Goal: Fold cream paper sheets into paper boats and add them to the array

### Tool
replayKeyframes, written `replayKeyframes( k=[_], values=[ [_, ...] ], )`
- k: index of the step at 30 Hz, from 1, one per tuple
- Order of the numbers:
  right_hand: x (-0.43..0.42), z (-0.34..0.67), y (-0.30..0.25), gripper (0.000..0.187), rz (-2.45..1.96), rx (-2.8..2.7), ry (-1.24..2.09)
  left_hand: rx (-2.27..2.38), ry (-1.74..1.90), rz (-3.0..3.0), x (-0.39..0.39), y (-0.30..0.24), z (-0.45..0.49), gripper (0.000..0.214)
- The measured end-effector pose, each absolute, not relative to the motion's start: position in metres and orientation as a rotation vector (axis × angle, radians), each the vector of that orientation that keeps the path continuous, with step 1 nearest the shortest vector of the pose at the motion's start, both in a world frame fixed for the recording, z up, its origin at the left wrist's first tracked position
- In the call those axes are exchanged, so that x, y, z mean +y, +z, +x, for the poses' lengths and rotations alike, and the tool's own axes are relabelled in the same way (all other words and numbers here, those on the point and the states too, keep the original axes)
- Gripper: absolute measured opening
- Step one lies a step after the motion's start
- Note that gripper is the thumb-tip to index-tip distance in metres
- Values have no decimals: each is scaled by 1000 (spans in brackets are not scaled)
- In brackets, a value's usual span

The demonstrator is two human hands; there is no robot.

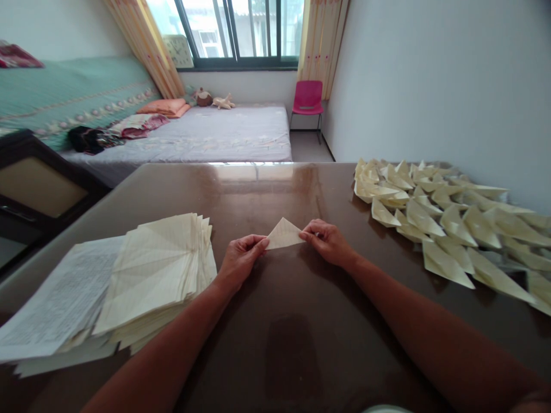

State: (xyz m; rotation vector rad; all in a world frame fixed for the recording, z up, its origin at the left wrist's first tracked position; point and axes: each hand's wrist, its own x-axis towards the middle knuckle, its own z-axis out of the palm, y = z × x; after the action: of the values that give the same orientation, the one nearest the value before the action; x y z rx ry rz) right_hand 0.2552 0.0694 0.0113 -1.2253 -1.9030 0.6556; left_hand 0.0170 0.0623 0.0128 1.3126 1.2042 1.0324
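Bottom edge: a pale curved rim, mostly cut off, so what it belongs to cannot be told.
Left hand: the left hand pinches the left corner of the folded paper between thumb and fingers.
Right hand: the right hand pinches the opposite corner, thumb toward the viewer.
Folded paper: the folded paper, a cream triangle with its peak pointing away, spans the gap between both hands over the middle of the tabletop; whether it touches the surface cannot be told.
Left pile: creased cream sheets lie stacked beyond the left forearm, overlapping printed white sheets on their left.
Right pile: many pointed folded paper shapes crowd together in uneven rows, near the wall.
Left side: a dark cabinet with tan panels stands beside the tabletop.
Bed: past the far edge, the bed carries rumpled clothes, orange pillows and plush toys.
Chair: a pink chair stands right of the bed.
Window: a dark-framed sliding window sits between patterned yellow curtains.
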Motion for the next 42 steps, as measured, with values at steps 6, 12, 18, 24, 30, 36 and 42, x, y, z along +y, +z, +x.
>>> replayKeyframes(
  k=[6, 12, 18, 24, 30, 36, 42],
  values=[
    [68, 255, 15, 31, -1274, -1958, 630, 1224, 1038, 1417, 60, 21, 18, 31],
    [67, 253, 16, 31, -1257, -2011, 615, 1213, 926, 1389, 60, 15, 21, 39],
    [66, 252, 17, 33, -1249, -2014, 618, 1292, 918, 1598, 57, 20, 20, 41],
    [65, 250, 19, 34, -1261, -2011, 644, 1301, 891, 1612, 60, 20, 18, 44],
    [65, 249, 17, 35, -1280, -1945, 642, 1272, 854, 1632, 57, 16, 21, 51],
    [67, 252, 13, 39, -1242, -1901, 902, 1271, 879, 1649, 53, 18, 22, 53],
    [66, 252, 17, 45, -1271, -1973, 889, 1275, 920, 1605, 52, 18, 22, 52]
  ],
)
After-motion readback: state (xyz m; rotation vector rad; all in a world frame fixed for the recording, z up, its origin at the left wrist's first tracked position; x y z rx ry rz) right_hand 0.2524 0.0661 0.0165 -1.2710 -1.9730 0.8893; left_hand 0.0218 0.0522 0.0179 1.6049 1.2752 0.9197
